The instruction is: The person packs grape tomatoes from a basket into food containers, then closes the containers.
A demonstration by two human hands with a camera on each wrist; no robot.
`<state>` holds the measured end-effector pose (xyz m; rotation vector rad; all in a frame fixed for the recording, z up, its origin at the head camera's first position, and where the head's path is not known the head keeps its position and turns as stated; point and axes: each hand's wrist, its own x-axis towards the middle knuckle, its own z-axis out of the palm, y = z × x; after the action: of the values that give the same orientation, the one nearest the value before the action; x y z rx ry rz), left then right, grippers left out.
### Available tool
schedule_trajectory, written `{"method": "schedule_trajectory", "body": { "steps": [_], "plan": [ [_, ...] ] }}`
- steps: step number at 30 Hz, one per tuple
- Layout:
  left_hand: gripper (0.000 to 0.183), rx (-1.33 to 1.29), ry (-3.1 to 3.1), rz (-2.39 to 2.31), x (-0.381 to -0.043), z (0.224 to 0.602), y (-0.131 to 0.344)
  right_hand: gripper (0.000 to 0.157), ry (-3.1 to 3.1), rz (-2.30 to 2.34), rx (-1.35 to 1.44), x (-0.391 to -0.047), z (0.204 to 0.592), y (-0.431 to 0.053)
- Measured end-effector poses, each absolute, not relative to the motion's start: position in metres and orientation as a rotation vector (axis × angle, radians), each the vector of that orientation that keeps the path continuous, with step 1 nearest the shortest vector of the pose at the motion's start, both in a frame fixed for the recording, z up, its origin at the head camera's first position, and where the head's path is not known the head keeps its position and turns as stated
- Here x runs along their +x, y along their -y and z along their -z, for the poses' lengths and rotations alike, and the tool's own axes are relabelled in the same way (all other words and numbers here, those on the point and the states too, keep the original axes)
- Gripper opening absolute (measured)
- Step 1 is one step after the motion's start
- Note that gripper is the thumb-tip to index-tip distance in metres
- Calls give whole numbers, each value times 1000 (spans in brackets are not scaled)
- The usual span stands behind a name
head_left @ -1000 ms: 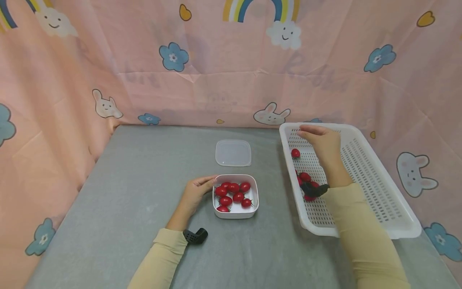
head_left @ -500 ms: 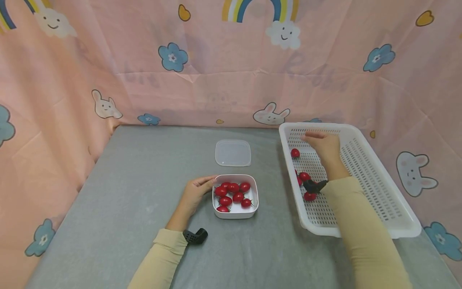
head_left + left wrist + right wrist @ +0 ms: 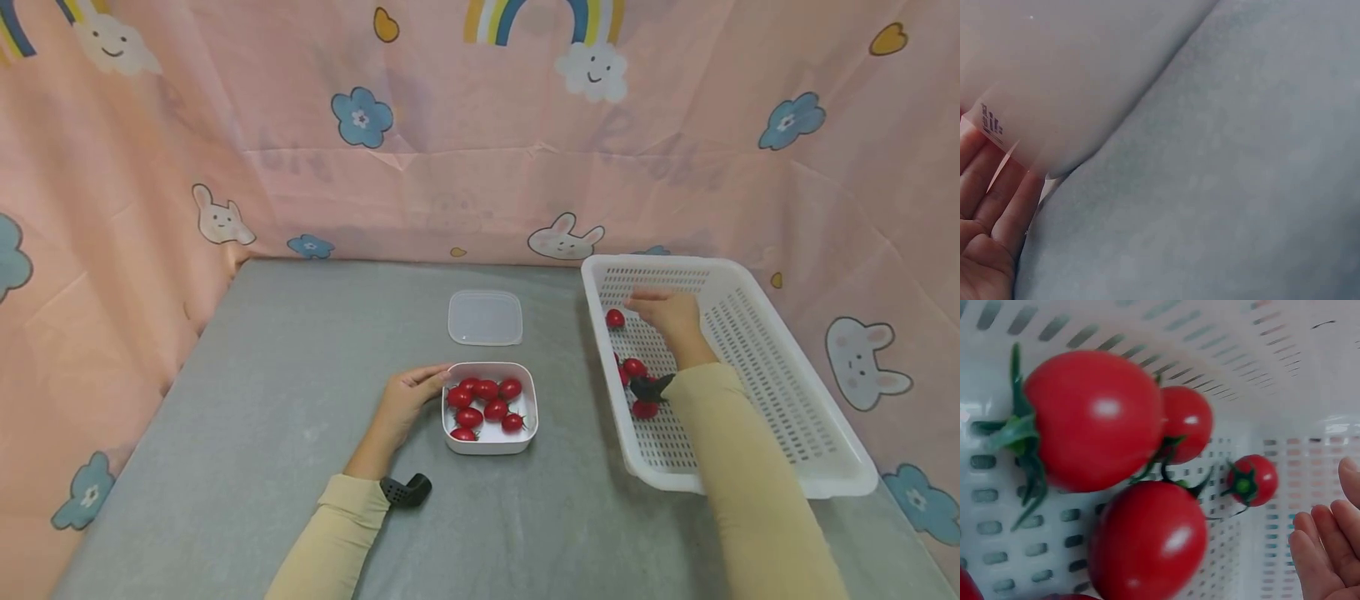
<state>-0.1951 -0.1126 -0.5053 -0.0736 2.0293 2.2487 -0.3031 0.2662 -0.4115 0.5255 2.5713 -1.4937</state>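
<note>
My left hand [image 3: 405, 404] rests its fairly straight fingertips against the left wall of a small white plastic box [image 3: 491, 447]. Several cherry tomatoes [image 3: 495, 409] lie in that box. In the left wrist view the fingers [image 3: 1016, 209] touch the box's pale outer side [image 3: 1085, 75]; the thumb is out of sight there. My right hand [image 3: 672, 321] is over a white perforated basket [image 3: 810, 400], fingers apart from thumb with nothing held. Just left of its fingertips lies a single cherry tomato [image 3: 615, 318]. Larger in the right wrist view, more tomatoes [image 3: 1094, 419] with green stems lie nearer the wrist.
A translucent lid [image 3: 485, 317] lies flat on the grey tabletop [image 3: 300, 375] behind the box. The basket's raised rim [image 3: 607, 400] stands right of the box. A pink patterned curtain [image 3: 450, 167] closes off the back and sides.
My right hand has lowered and come nearer to me inside the basket, toward the lone cherry tomato. The left hand and the box have stayed in place.
</note>
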Motion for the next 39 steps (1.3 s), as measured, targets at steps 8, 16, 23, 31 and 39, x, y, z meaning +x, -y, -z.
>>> {"method": "schedule_trajectory", "body": {
  "steps": [8,16,23,31,39],
  "plan": [
    [31,-80,-2043,-2222,-193,505,113,53,-2499,1489,582,-308,429,-266],
    [32,-100,-2044,-2206,-191,503,114,54,-2538,1435,591,-312,438,-262],
    [32,-95,-2043,-2214,-193,504,114,50,-2576,1367,565,-311,437,-258],
    [33,-77,-2089,-2179,-194,504,116,57,-2610,1337,627,-317,423,-262],
    [31,-66,-2087,-2185,-195,504,115,67,-2472,1621,621,-313,388,-261]
  ]
}}
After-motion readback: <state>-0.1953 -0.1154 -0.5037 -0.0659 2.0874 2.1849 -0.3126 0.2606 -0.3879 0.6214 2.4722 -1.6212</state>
